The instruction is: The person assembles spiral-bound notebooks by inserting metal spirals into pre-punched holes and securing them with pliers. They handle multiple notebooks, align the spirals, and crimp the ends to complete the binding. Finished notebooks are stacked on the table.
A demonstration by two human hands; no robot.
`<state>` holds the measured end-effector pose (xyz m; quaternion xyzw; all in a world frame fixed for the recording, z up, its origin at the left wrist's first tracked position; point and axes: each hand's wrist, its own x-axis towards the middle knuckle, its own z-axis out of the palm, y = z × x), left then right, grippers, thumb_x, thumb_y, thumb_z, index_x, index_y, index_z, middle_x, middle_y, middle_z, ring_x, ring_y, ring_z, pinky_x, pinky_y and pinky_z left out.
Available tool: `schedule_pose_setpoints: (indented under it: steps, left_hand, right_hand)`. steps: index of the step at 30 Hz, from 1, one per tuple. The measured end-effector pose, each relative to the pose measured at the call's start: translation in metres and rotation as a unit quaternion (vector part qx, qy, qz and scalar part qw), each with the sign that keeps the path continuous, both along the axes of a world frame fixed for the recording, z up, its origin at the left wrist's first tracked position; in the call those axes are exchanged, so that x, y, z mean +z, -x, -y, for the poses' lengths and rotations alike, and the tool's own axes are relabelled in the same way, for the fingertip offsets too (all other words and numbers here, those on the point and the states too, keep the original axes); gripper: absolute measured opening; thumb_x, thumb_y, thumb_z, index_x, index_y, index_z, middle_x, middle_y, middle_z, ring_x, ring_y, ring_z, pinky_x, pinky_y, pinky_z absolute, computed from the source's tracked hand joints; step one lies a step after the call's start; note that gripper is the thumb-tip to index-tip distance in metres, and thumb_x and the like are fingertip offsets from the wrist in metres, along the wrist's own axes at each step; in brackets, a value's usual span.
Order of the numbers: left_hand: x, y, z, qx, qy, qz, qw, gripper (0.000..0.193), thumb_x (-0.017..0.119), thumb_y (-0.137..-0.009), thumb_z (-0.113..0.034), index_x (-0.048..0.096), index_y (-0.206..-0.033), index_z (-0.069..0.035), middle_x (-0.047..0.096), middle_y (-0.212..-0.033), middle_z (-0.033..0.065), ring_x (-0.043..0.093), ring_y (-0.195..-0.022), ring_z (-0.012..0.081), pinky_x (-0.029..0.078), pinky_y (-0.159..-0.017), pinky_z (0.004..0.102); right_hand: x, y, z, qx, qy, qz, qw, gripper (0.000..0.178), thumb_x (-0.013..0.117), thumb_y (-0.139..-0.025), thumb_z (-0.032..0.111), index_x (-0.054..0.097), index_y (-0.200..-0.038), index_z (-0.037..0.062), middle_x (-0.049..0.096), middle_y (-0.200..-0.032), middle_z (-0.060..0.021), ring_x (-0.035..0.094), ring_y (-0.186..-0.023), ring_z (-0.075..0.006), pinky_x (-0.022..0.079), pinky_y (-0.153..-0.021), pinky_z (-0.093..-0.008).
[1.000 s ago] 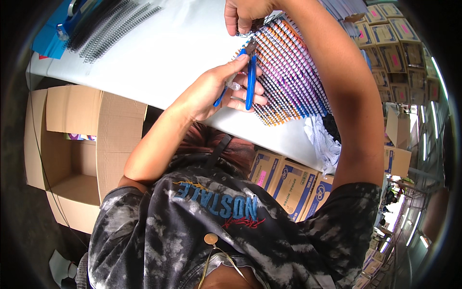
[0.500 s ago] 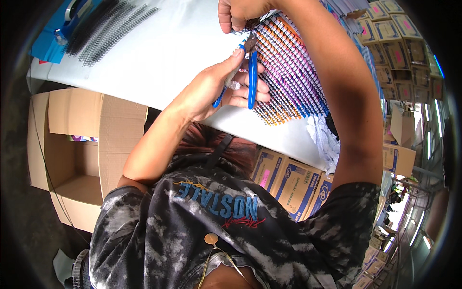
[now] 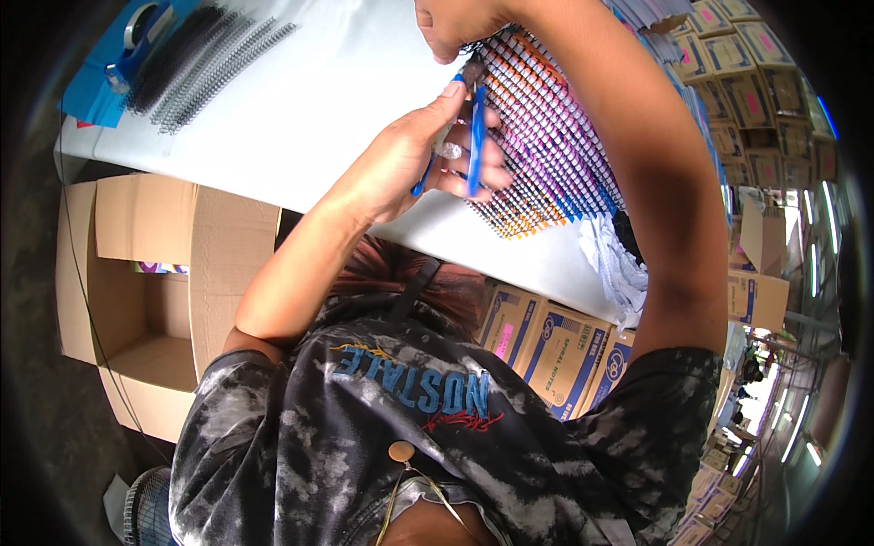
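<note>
My left hand (image 3: 414, 150) is closed round a pair of cutting pliers (image 3: 476, 136) with blue handles, the thumb on one handle and the fingers round the other. Their dark jaws point away from me, at the far left corner of a stack of spiral-bound notebooks (image 3: 555, 127) with black coils and colourful edges. Close beyond the jaws is my right hand (image 3: 464, 25), its fingers bent down by some dark wire loops (image 3: 492, 38). What those fingers grip is hidden, and the upper frame edge cuts the hand off.
Loose black wire coils (image 3: 218, 68) lie far left on the white table (image 3: 319, 82), beside a blue tape dispenser (image 3: 141, 41). An open cardboard box (image 3: 146, 300) stands at left. Closed cartons (image 3: 555, 350) sit under the table; white scraps (image 3: 610, 273) hang at its edge.
The pliers' handles have come slightly closer together in my left hand. My right hand has shifted a little up and away from the jaws.
</note>
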<state>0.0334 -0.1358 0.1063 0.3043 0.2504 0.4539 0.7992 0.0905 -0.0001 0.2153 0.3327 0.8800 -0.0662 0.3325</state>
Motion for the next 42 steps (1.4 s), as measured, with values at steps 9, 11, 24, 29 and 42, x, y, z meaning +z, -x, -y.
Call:
schedule_pose_setpoints:
  steps: [9, 11, 24, 29, 42]
  left_hand:
    - [0.009, -0.008, 0.008, 0.007, 0.022, 0.002, 1.000, 0.053, 0.026, -0.095, -0.049, 0.048, -0.106, -0.002, 0.053, -0.073, 0.0076, 0.056, -0.060, 0.0176, 0.053, -0.058, 0.0323]
    - [0.011, -0.006, 0.004, 0.008, 0.009, 0.020, 1.000, 0.053, 0.027, -0.095, -0.049, 0.049, -0.106, -0.002, 0.054, -0.074, 0.0073, 0.055, -0.060, 0.0173, 0.052, -0.057, 0.0307]
    - [0.020, -0.007, 0.005, 0.018, 0.023, 0.022, 0.999, 0.055, 0.027, -0.095, -0.050, 0.047, -0.109, -0.001, 0.056, -0.080, 0.0103, 0.061, -0.072, 0.0238, 0.053, -0.064, 0.0352]
    - [0.014, -0.003, 0.013, 0.010, -0.037, 0.032, 0.999, 0.050, 0.025, -0.096, -0.047, 0.048, -0.102, -0.003, 0.047, -0.070, 0.0053, 0.046, -0.055, 0.0156, 0.044, -0.049, 0.0287]
    - [-0.009, 0.009, -0.011, -0.178, -0.062, 0.337, 0.922, 0.058, 0.024, -0.095, -0.050, 0.045, -0.115, 0.000, 0.059, -0.095, 0.0204, 0.063, -0.090, 0.0343, 0.055, -0.072, 0.0464]
  right_hand:
    - [-0.010, -0.029, -0.003, -0.039, 0.001, -0.166, 0.985, 0.024, 0.063, -0.071, 0.017, 0.068, -0.092, 0.0061, 0.067, -0.086, -0.0147, 0.064, -0.078, -0.0249, 0.049, -0.073, -0.0334]
    - [-0.011, -0.030, -0.005, -0.029, 0.009, -0.198, 0.980, 0.024, 0.063, -0.070, 0.017, 0.068, -0.091, 0.0060, 0.067, -0.086, -0.0150, 0.064, -0.078, -0.0249, 0.049, -0.073, -0.0330]
    - [-0.026, -0.039, -0.012, -0.093, 0.017, -0.350, 0.932, 0.017, 0.066, -0.069, 0.018, 0.068, -0.076, 0.0020, 0.065, -0.065, -0.0084, 0.058, -0.057, -0.0161, 0.047, -0.057, -0.0301]
    - [-0.033, -0.028, -0.019, -0.139, -0.019, -0.377, 0.915, 0.035, 0.069, -0.072, 0.035, 0.070, -0.089, 0.0047, 0.067, -0.079, -0.0105, 0.062, -0.073, -0.0228, 0.047, -0.066, -0.0355]
    - [-0.028, -0.024, -0.008, -0.169, -0.086, -0.422, 0.886, 0.036, 0.068, -0.069, 0.032, 0.069, -0.083, -0.0003, 0.062, -0.065, -0.0090, 0.055, -0.058, -0.0183, 0.044, -0.056, -0.0320]
